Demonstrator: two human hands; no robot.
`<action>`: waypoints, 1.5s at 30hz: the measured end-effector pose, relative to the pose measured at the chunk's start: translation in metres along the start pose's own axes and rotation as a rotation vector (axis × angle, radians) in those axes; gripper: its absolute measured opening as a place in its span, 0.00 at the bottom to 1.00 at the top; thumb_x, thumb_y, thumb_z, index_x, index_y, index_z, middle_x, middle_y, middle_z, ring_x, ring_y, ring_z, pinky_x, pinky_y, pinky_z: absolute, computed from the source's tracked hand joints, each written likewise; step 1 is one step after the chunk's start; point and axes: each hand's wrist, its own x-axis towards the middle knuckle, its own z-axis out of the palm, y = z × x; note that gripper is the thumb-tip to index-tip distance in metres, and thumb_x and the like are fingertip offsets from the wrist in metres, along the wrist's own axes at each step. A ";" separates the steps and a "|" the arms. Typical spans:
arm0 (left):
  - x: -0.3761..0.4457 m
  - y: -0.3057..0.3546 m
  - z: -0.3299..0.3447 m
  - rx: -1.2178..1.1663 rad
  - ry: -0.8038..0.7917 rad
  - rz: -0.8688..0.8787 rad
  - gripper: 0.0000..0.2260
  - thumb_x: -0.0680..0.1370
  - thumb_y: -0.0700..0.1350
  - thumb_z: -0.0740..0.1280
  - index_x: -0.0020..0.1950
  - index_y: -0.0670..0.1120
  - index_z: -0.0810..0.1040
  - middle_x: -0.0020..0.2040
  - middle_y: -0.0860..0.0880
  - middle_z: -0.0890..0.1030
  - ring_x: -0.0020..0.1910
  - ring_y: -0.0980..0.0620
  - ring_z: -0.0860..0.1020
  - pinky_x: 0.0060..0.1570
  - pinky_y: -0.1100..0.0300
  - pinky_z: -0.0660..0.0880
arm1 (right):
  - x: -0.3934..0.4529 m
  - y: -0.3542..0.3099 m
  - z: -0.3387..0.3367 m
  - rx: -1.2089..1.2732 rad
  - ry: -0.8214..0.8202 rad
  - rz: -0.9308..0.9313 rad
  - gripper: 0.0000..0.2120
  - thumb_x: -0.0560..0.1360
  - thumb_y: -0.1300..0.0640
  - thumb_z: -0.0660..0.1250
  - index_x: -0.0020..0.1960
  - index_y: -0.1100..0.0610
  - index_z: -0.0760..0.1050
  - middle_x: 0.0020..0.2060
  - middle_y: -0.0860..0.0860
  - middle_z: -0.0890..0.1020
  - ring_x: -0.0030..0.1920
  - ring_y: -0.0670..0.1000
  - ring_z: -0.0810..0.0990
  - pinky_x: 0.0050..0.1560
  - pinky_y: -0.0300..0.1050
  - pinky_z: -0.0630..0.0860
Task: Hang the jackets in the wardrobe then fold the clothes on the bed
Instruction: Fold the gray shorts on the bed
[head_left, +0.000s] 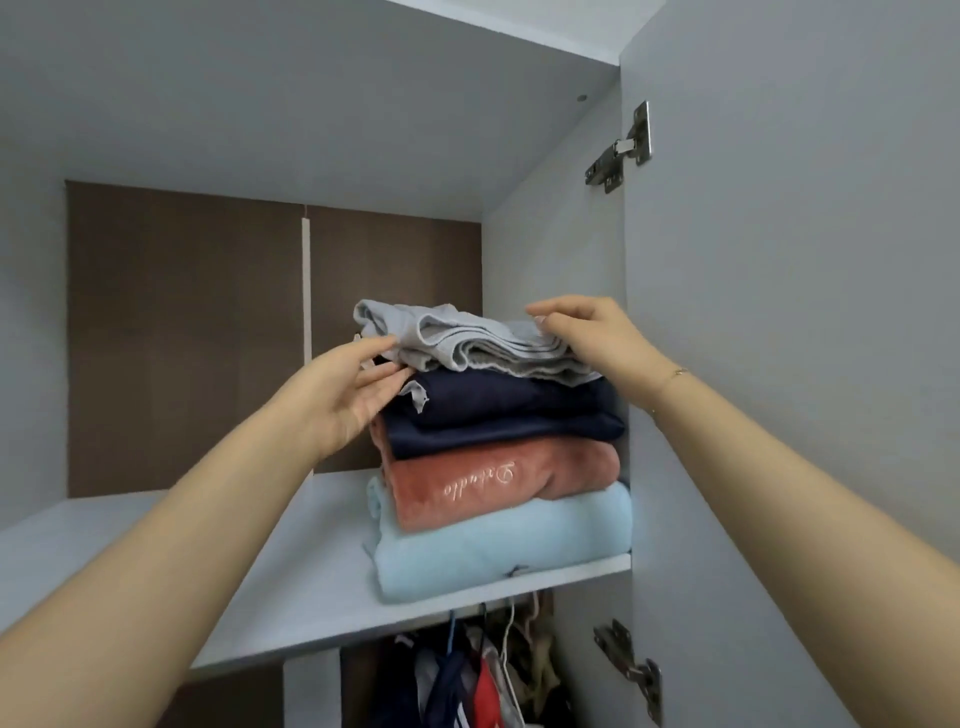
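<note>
A stack of folded clothes stands on the wardrobe's upper shelf, against the right wall. From the top: a grey garment, a navy one, a rust-pink one with script lettering, and a light blue one. My left hand touches the stack's left side at the grey and navy layers, fingers fairly straight. My right hand rests on the right end of the grey garment, fingers loosely bent over it.
Below the shelf, several garments hang on hangers. The wardrobe door stands open at the right, with hinges on its inner edge. The shelf's left half is bare, with a brown back panel behind.
</note>
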 end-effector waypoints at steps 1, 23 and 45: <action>-0.016 -0.004 -0.004 -0.005 0.017 0.011 0.04 0.80 0.40 0.66 0.54 0.42 0.76 0.56 0.40 0.81 0.48 0.49 0.83 0.40 0.60 0.80 | -0.020 -0.005 -0.004 0.071 0.007 -0.007 0.11 0.78 0.63 0.64 0.56 0.52 0.81 0.51 0.49 0.83 0.49 0.40 0.79 0.47 0.24 0.70; -0.444 -0.209 0.075 -0.154 -0.571 -0.369 0.21 0.75 0.47 0.62 0.67 0.45 0.75 0.62 0.45 0.82 0.61 0.47 0.80 0.58 0.52 0.79 | -0.573 -0.063 -0.145 0.555 0.409 0.455 0.16 0.81 0.64 0.55 0.63 0.57 0.78 0.58 0.55 0.83 0.59 0.55 0.82 0.58 0.45 0.79; -0.911 -0.400 0.268 0.067 -1.274 -1.109 0.12 0.79 0.38 0.60 0.59 0.44 0.80 0.57 0.47 0.84 0.55 0.51 0.83 0.54 0.54 0.76 | -1.085 -0.244 -0.342 0.050 1.424 0.970 0.16 0.80 0.67 0.54 0.59 0.59 0.79 0.53 0.55 0.85 0.51 0.52 0.84 0.53 0.44 0.78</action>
